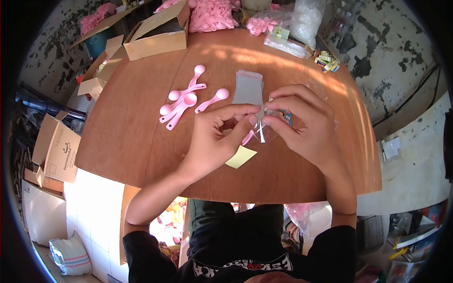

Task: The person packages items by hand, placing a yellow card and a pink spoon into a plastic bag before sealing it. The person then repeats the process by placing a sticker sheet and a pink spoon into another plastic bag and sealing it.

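Over the middle of the brown table (137, 141), my left hand (218, 137) and my right hand (302, 123) pinch the same small clear plastic bag (262, 123) between their fingertips. A pink spoon handle (247, 138) pokes out below my left fingers, and a small printed card (284, 115) shows inside the bag by my right fingers. A yellow paper slip (240, 157) lies on the table just under my hands. A stack of empty clear bags (248, 87) lies flat just beyond my fingers.
Several loose pink spoons (185, 97) lie left of the stack. An open cardboard box (158, 33) stands at the far left, with heaps of pink spoons (211, 16) and plastic bags (290, 45) behind. Small yellow-green packets (326, 61) sit far right. More boxes (56, 148) stand off the table's left edge.
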{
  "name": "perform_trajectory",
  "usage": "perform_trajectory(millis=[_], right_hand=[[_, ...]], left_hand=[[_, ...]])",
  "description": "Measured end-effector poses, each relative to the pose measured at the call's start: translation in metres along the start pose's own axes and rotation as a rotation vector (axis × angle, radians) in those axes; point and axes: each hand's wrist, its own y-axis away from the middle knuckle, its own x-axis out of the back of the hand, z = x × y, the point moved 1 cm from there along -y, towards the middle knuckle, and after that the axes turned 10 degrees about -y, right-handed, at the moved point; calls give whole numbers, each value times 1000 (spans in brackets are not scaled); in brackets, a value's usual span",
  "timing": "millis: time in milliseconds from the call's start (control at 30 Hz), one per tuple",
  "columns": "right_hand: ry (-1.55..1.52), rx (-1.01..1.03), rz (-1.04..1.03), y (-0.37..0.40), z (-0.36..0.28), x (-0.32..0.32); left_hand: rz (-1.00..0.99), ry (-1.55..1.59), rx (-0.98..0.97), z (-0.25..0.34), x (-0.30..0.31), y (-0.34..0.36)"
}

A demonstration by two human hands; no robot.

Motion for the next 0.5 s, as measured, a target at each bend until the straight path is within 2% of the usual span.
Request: perform_trajectory(millis=[33,167,233,300,500], right_hand=[[101,55,17,0,-1,0],[149,103,4,-1,0,-3],[232,225,-7,-2,2,-5],[275,259,-1,-3,0,-7],[497,319,15,6,-14,-11]], left_hand=[[-1,-1,-4,0,0,0],[5,-90,-10,-2,1,1],[10,-112,-18,-1,1,1],[14,-254,-141,3,2,3],[-37,-543,-341,25,-1,9]])
